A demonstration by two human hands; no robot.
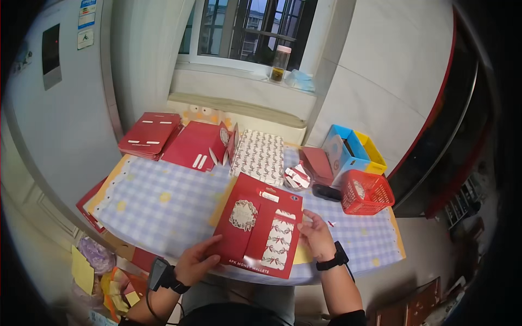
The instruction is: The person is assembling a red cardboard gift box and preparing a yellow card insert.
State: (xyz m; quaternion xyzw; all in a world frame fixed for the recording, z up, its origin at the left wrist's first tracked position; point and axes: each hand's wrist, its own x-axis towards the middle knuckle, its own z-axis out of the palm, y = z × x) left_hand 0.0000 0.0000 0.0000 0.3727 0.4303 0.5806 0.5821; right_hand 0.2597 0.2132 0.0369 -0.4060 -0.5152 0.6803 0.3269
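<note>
A flat dark red wallet pack (255, 261) lies tilted at the table's near edge, in front of me. It has a white wreath-like cut-out (243, 215) and a white patterned panel (278, 243). My right hand (316, 234) grips its right edge, thumb at the front and fingers partly hidden. At the pack's lower left edge, my left hand (197, 262) touches it with thumb and forefinger spread apart. A dark strap with a device sits on each wrist. Beyond the pack lies a stack of white patterned sheets (260, 155).
Red packs (149, 133) are stacked at the far left, beside more red wallets (193, 144). A clear tub of paper pieces (297, 176), a black object (327, 192), a red basket (367, 193) and blue and yellow bins (348, 149) stand right. Bags (95, 255) sit lower left.
</note>
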